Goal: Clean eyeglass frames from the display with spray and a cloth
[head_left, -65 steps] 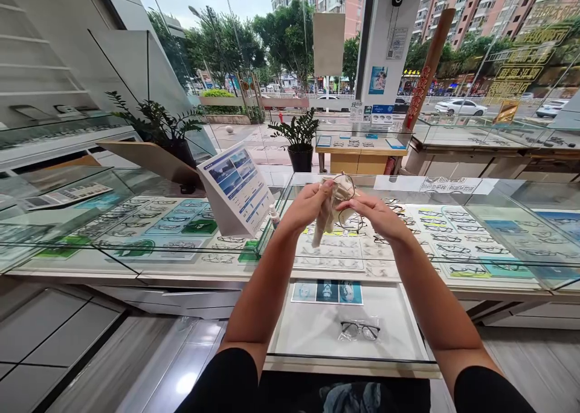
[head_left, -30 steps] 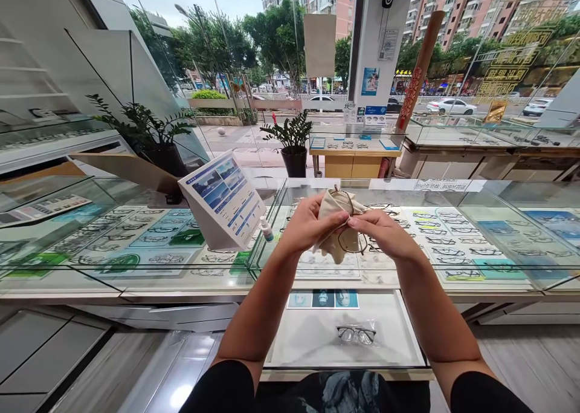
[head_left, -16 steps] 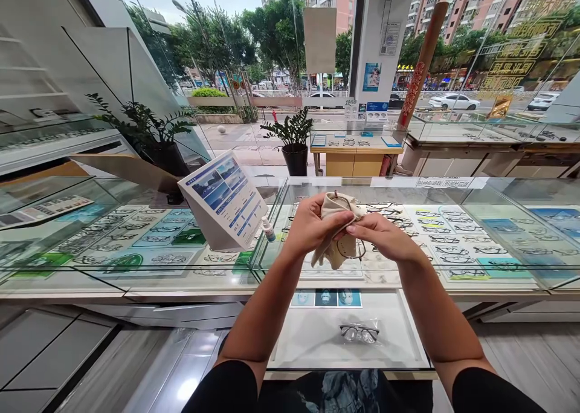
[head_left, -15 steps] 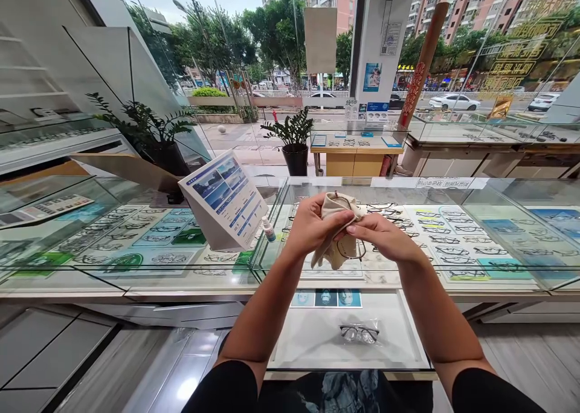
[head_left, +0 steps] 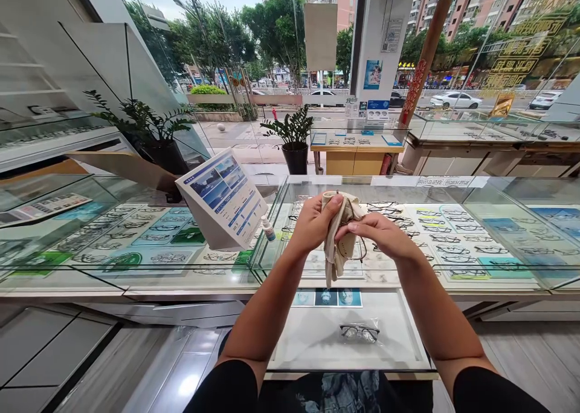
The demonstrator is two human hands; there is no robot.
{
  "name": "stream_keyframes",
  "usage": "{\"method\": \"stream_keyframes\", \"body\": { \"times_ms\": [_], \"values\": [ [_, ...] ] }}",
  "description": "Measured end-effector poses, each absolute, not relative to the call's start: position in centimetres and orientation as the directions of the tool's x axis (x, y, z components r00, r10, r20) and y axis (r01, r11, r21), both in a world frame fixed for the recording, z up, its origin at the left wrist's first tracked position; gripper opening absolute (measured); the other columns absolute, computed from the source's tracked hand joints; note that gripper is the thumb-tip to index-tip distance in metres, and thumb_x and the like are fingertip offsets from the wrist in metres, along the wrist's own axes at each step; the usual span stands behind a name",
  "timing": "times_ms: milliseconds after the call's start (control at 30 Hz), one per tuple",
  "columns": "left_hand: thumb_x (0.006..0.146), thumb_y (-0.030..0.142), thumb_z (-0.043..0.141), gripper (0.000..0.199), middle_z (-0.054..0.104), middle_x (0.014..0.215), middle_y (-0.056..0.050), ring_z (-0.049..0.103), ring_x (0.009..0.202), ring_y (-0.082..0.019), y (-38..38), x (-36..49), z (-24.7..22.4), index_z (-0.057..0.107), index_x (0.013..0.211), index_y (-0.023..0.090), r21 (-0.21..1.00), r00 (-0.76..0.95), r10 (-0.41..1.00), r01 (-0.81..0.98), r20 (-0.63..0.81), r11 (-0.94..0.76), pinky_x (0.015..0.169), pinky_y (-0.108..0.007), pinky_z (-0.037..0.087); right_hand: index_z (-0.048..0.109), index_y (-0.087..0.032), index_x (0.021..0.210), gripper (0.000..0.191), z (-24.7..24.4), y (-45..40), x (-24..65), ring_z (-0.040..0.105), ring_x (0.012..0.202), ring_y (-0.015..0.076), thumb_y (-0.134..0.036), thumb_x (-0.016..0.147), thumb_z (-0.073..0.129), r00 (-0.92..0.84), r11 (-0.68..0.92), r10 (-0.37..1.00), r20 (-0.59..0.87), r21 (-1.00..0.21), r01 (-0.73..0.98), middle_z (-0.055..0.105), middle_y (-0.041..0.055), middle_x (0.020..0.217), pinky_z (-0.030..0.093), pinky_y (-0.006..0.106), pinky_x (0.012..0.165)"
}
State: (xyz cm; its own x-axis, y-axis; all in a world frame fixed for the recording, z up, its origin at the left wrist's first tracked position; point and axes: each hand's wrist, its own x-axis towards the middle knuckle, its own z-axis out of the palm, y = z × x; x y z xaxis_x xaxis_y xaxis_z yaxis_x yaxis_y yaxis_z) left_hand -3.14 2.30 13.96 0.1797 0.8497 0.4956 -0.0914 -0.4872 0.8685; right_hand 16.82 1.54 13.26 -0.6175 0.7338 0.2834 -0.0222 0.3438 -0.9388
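A beige cloth (head_left: 336, 250) hangs bunched between my two hands above the glass display counter. My left hand (head_left: 313, 222) is closed on it, thumb on top near its upper edge. A pair of thin-framed glasses (head_left: 363, 253) is partly wrapped in the cloth; a dark curved part of it shows below my right hand. My right hand (head_left: 374, 231) pinches the glasses and cloth from the right, fingertips pressed together. The cloth and fingers hide most of the frame and lenses.
A small spray bottle (head_left: 268, 229) and a tent-shaped printed sign (head_left: 224, 198) stand left on the glass counter (head_left: 317, 186). Rows of glasses lie under the glass. Nearer me, an open white drawer (head_left: 312, 346) holds black-framed glasses (head_left: 359, 333) in clear plastic.
My left thumb has moved up and left along the cloth. The cloth has been bunched narrower and now hangs lower. My right hand has stayed nearly in place.
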Motion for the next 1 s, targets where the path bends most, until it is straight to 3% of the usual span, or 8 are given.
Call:
{"method": "stream_keyframes", "body": {
  "times_ms": [167,300,500,733,867,1000],
  "values": [
    [0.096,0.066,0.075,0.049,0.068,0.086,-0.005,0.059,0.077,-0.017,2.5,-5.2,14.6,0.073,0.095,0.017,0.878,0.392,0.791,-0.119,0.470,-0.463,0.072,-0.029,0.049,0.093,-0.020,0.101,0.044,13.0,2.0,17.0,0.077,0.097,0.0258,-0.060,0.098,0.074,-0.604,0.283,0.749,0.272,-0.956,-0.081,0.087,0.0082,0.095,0.057,0.039,0.097],
    [0.085,0.052,0.091,0.046,0.073,0.095,-0.007,0.065,0.083,-0.019,2.2,-5.6,14.9,0.075,0.111,0.017,0.891,0.447,0.772,-0.174,0.452,-0.420,0.075,-0.028,0.052,0.093,-0.021,0.101,0.039,12.7,2.0,17.0,0.078,0.102,0.0268,-0.057,0.098,0.077,-0.617,0.229,0.738,0.275,-0.961,-0.155,0.087,0.0083,0.098,0.057,0.040,0.104],
    [0.079,0.050,0.096,0.044,0.068,0.081,-0.002,0.057,0.069,-0.013,1.6,-3.9,14.6,0.073,0.095,0.017,0.860,0.328,0.795,-0.192,0.511,-0.473,0.065,-0.025,0.046,0.093,-0.022,0.105,0.042,13.2,1.2,16.3,0.080,0.103,0.0267,-0.059,0.098,0.076,-0.677,0.228,0.675,0.295,-0.955,-0.189,0.088,0.0091,0.101,0.057,0.041,0.109],
    [0.099,0.065,0.071,0.052,0.057,0.072,0.000,0.049,0.067,-0.013,1.5,-3.0,14.0,0.064,0.079,0.017,0.820,0.138,0.809,-0.054,0.571,-0.570,0.065,-0.027,0.041,0.092,-0.021,0.108,0.044,12.9,1.3,16.2,0.078,0.092,0.0237,-0.060,0.100,0.073,-0.654,0.272,0.698,0.292,-0.953,-0.136,0.087,0.0085,0.095,0.061,0.036,0.091],
    [0.100,0.068,0.068,0.055,0.056,0.073,0.000,0.048,0.067,-0.013,2.4,-3.5,13.9,0.062,0.080,0.017,0.839,0.224,0.809,-0.115,0.544,-0.532,0.064,-0.027,0.041,0.092,-0.019,0.102,0.043,12.4,1.9,16.4,0.078,0.093,0.0236,-0.060,0.097,0.078,-0.612,0.231,0.741,0.277,-0.961,-0.155,0.087,0.0085,0.096,0.059,0.036,0.093],
    [0.096,0.062,0.077,0.047,0.069,0.087,-0.005,0.061,0.079,-0.017,3.4,-4.6,13.9,0.071,0.095,0.016,0.855,0.380,0.765,-0.222,0.519,-0.470,0.073,-0.027,0.050,0.091,-0.018,0.094,0.042,12.4,2.3,16.4,0.075,0.088,0.0226,-0.059,0.094,0.081,-0.571,0.188,0.774,0.273,-0.961,-0.204,0.085,0.0084,0.088,0.057,0.035,0.089]
  ]
}}
